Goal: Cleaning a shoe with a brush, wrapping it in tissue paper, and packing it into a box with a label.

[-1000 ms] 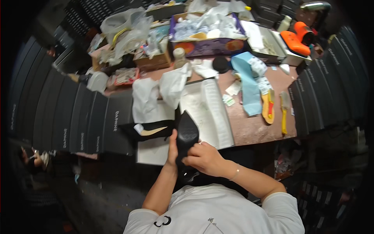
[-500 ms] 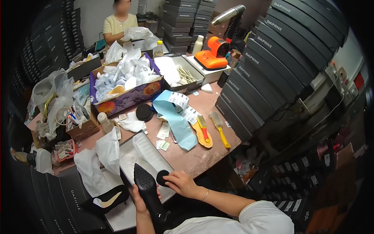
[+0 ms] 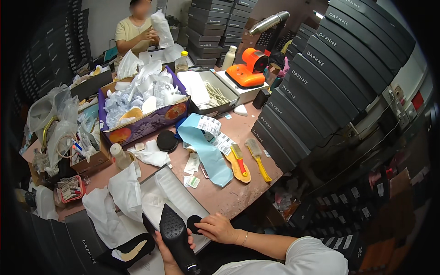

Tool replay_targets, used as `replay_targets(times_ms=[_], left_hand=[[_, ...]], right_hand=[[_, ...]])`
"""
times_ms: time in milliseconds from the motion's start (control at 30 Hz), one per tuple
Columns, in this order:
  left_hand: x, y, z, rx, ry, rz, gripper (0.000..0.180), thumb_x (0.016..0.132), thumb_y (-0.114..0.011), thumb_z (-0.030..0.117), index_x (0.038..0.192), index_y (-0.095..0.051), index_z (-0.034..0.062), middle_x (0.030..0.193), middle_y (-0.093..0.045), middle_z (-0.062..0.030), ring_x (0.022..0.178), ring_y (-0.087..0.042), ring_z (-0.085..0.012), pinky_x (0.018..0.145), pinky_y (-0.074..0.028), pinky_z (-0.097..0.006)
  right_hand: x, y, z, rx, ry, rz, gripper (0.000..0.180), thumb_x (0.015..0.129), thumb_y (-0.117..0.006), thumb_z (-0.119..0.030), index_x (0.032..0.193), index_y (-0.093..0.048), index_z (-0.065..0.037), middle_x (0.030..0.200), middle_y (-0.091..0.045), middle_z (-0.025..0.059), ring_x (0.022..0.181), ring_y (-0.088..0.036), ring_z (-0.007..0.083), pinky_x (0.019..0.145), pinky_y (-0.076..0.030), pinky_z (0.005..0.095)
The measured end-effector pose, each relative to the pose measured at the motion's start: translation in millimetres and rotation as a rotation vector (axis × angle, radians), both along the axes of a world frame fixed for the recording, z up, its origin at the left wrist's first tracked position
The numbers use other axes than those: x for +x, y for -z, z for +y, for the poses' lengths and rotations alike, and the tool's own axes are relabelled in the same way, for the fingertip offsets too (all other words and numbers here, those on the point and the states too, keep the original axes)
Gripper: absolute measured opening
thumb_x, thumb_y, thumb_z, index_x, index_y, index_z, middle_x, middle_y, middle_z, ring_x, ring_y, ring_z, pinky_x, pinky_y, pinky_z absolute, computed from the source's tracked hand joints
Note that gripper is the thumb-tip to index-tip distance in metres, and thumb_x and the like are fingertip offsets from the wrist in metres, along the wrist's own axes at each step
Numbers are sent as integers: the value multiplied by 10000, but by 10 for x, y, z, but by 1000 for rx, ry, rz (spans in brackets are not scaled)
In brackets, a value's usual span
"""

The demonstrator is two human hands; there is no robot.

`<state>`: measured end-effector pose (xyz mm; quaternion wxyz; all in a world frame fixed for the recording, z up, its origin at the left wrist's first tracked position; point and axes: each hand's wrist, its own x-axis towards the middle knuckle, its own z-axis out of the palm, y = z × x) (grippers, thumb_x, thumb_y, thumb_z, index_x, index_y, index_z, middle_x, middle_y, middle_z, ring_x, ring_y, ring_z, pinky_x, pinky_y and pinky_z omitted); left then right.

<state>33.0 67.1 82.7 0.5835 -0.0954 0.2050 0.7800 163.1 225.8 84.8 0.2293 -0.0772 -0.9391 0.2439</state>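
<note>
A black pointed shoe (image 3: 175,233) is in my left hand (image 3: 166,251), its textured sole facing up and its toe pointing away from me. The fingers wrap around both sides of the shoe. My right hand (image 3: 221,228) pinches a round black pad (image 3: 194,224) close to the right side of the shoe; whether they touch I cannot tell. A second black shoe (image 3: 128,251) with a pale insole lies to the left. Beneath the held shoe is an open shoebox (image 3: 182,185) lined with white padding, with white tissue paper (image 3: 126,192) draped at its left.
On the pink table (image 3: 220,201) lie a round black tin (image 3: 167,141), a blue label strip (image 3: 201,156) and two yellow-handled brushes (image 3: 258,160). A purple carton (image 3: 142,130) of crumpled paper stands behind. Stacked shoeboxes (image 3: 311,96) rise at right. A person (image 3: 133,34) works across the table.
The held shoe and my right hand with the pad have shifted slightly lower in view. The whole view has tilted a little. Across the table, the person has lifted a white wrapped bundle.
</note>
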Motion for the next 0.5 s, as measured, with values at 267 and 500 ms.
replay_targets(times_ms=[267, 500], left_hand=[[-7, 20, -10, 24, 11, 0, 862, 847, -327, 788, 1165, -498, 5, 1001, -555, -162, 749, -543, -257, 603, -465, -376], [-3, 23, -12, 14, 11, 43, 869, 846, -324, 790, 1162, -498, 0, 1001, -552, -163, 751, -541, -251, 610, -463, -370]], right_hand=[[2, -1, 2, -13, 2, 33, 256, 825, -700, -194, 1051, -656, -83, 918, -625, 46, 833, -607, 206, 703, -436, 330], [-2, 6, -4, -16, -4, 59, 261, 820, -707, -190, 1055, -658, -86, 916, -626, 44, 820, -604, 201, 693, -429, 326]])
